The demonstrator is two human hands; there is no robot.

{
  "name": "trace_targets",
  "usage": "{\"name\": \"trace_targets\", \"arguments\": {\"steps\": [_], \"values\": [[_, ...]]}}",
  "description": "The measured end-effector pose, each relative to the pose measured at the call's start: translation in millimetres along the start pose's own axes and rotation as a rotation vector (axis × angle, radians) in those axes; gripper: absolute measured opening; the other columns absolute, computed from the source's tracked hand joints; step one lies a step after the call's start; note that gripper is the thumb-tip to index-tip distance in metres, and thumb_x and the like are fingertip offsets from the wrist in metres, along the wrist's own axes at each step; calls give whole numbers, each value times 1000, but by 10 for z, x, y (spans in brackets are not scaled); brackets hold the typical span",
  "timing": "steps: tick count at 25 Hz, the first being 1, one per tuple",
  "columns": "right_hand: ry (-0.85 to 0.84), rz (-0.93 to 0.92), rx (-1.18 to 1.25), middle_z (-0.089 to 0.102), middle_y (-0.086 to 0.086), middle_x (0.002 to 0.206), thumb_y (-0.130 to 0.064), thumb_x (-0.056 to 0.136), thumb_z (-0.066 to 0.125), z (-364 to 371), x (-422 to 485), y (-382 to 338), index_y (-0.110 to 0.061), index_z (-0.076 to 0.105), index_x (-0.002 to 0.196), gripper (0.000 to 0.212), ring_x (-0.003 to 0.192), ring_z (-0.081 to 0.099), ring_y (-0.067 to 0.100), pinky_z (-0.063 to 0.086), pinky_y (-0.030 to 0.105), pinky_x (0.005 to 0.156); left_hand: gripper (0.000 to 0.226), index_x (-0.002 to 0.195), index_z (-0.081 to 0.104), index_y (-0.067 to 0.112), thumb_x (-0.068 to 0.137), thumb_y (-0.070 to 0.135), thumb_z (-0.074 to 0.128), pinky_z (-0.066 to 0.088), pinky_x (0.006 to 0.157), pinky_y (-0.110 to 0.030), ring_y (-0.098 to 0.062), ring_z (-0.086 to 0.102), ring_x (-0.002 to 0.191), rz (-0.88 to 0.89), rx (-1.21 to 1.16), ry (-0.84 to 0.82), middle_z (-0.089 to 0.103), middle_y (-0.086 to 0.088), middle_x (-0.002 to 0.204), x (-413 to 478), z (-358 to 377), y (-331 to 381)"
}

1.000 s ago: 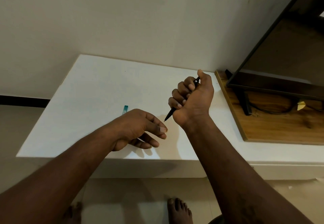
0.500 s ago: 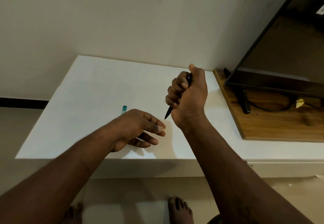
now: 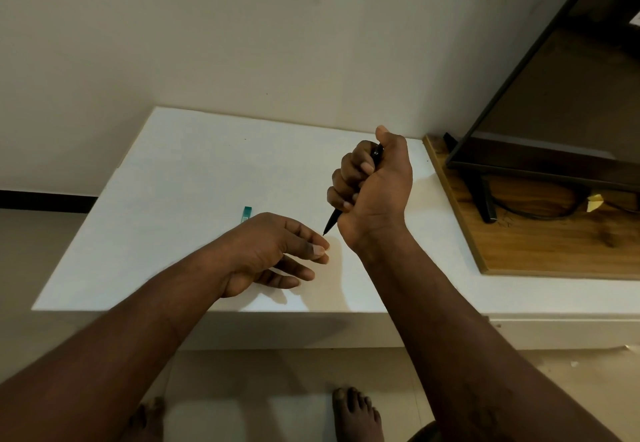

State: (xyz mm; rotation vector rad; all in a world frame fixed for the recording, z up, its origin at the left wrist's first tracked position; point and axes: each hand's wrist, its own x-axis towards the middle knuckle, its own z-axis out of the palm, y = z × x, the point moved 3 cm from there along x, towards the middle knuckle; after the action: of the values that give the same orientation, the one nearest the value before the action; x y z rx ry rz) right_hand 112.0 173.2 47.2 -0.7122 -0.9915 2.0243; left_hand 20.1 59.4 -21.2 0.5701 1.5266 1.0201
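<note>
Right hand (image 3: 377, 192): closed in a full fist round a black pen (image 3: 331, 222). Fingers are curled tight about the barrel; the thumb stands straight up past the pen's upper end. The pen slants, tip down and toward the left hand, its point clear of the fist and just above the white table (image 3: 180, 178). Wrist is raised, forearm rising from the lower right.

Left hand (image 3: 270, 251): low over the table near its front edge, palm turned to the right. Thumb and forefinger meet at their tips, just beside the pen's point; whether they pinch anything cannot be told. The other fingers lie loosely extended beneath. Forearm enters from the lower left.

A small green case (image 3: 246, 214) lies flat on the table, just behind the left hand, partly hidden by it.

A wooden board (image 3: 540, 241) lies on the table's right end.
</note>
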Motion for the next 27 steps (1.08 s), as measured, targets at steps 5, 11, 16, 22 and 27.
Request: {"name": "trace_targets", "arguments": {"steps": [5, 11, 16, 22, 27], "values": [[20, 33, 56, 20, -4, 54, -50, 105, 44, -31, 11, 13, -20, 31, 59, 57, 49, 10, 14, 13, 26, 44, 11, 97, 84, 21, 92, 16, 76, 61, 57, -28, -17, 80, 75, 0, -1, -2, 84, 0, 98, 1, -6, 6], [15, 17, 72, 18, -3, 55, -50, 104, 44, -52, 33, 13, -19, 31, 59, 56, 50, 9, 15, 12, 26, 46, 13, 92, 85, 24, 94, 16, 75, 60, 57, -27, -17, 80, 77, 13, 10, 7, 84, 0, 98, -3, -8, 4], [10, 34, 96, 13, -1, 60, -66, 102, 48, -71, 31, 3, -20, 30, 60, 65, 50, 9, 15, 10, 28, 48, 9, 94, 85, 21, 94, 21, 75, 59, 59, -26, -16, 79, 72, 15, -5, 19, 84, -2, 97, -13, -11, 15], [8, 68, 109, 20, -4, 51, -46, 102, 47, -64, 43, 26, -20, 31, 57, 54, 45, 11, 14, 14, 24, 43, 28, 99, 83, 18, 104, 33, 60, 61, 58, -28, -18, 78, 73, 6, -44, 41, 83, -3, 97, -37, -7, 31], [-7, 74, 136, 20, -5, 51, -55, 102, 49, -61, 44, 32, -20, 31, 58, 59, 46, 10, 14, 12, 26, 45, 39, 101, 82, 17, 105, 44, 54, 60, 57, -29, -19, 79, 73, -9, -47, 52, 83, -4, 98, -49, 1, 36]]}}
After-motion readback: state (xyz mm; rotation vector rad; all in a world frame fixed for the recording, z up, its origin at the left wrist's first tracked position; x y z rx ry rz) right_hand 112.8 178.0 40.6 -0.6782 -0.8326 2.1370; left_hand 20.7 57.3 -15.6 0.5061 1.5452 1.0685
